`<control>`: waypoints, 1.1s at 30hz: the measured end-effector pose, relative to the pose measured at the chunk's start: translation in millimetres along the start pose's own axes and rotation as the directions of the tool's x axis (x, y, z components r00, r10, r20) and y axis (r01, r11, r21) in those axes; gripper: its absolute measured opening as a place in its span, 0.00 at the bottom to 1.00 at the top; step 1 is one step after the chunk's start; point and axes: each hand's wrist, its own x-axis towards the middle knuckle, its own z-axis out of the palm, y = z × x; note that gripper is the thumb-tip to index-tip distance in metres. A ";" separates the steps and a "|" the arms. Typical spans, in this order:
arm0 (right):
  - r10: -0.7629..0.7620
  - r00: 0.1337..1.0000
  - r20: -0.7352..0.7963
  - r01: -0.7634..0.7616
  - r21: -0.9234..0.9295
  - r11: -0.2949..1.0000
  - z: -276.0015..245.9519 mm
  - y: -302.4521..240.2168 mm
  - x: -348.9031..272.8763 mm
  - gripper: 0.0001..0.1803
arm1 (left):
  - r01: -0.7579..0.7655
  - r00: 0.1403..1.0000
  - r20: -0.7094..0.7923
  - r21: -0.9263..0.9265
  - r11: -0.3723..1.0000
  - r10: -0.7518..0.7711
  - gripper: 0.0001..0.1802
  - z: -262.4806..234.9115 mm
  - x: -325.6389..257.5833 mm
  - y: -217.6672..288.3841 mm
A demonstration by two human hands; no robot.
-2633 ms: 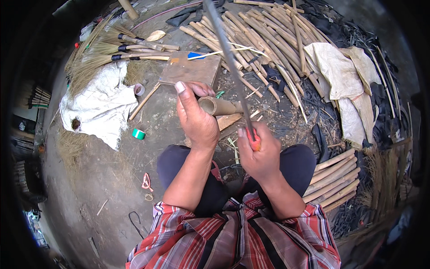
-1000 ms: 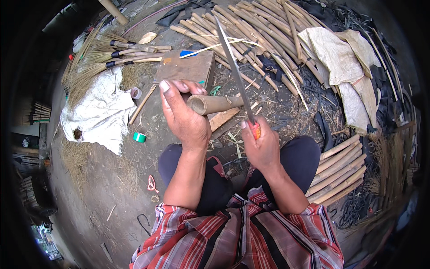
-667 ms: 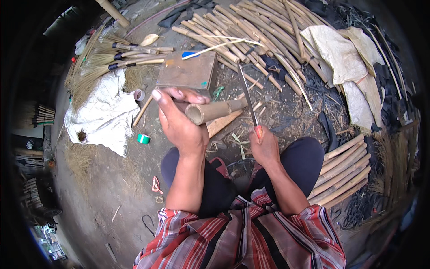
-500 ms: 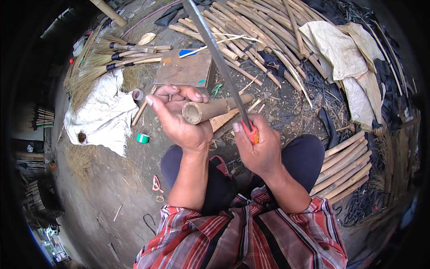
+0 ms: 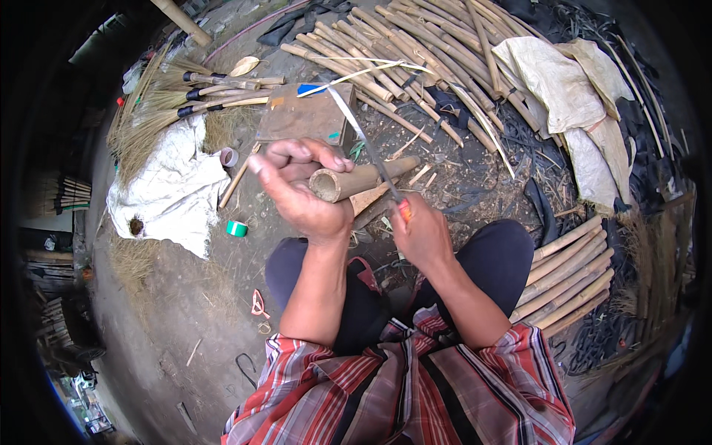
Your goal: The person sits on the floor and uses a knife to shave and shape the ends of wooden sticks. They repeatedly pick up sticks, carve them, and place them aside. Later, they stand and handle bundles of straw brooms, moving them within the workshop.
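A seated worker in a red plaid shirt [image 5: 400, 386] held a long-bladed knife [image 5: 363, 139] in the right hand [image 5: 423, 236] at the center of the frame, the fingers clamped on its red handle [image 5: 404, 210] and the blade slanting toward the upper left. Behind the blade, a hollow bamboo tube [image 5: 360, 180] lay at mid-frame, its open end toward the left hand [image 5: 311, 204]. There the fingers curled around the near end, with the thumb standing apart; how firmly they gripped, if at all, could not be told. Whether the blade touched the tube was also unclear. Beneath the tube showed a pale piece of wood [image 5: 368, 199].

Just above the left hand sat a brown wooden box [image 5: 300, 111]. Brooms with black-bound handles [image 5: 215, 93] filled the upper left, over a white sack [image 5: 167, 189], with a green tape roll [image 5: 237, 228] near the sack. Bamboo poles [image 5: 437, 55] were heaped at the top, beside beige sacking [image 5: 556, 89] in the upper right; more bamboo lengths [image 5: 571, 278] lay at lower right.
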 end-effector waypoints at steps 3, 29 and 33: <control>0.137 0.991 0.007 -0.135 -0.099 0.986 0.6 13.9 2.7 0.15 | 0.029 1.000 0.008 0.002 1.000 -0.029 0.28 -6.9 10.5 5.3; 0.819 0.547 0.173 -0.837 0.135 0.530 83.0 146.4 53.8 0.30 | -0.075 0.974 -0.180 0.319 0.945 0.138 0.25 -67.6 67.0 12.0; 0.374 0.898 -0.232 -0.425 -0.240 0.873 74.0 128.6 55.5 0.42 | -0.099 0.924 -0.338 0.244 0.965 0.180 0.22 -86.3 83.2 58.3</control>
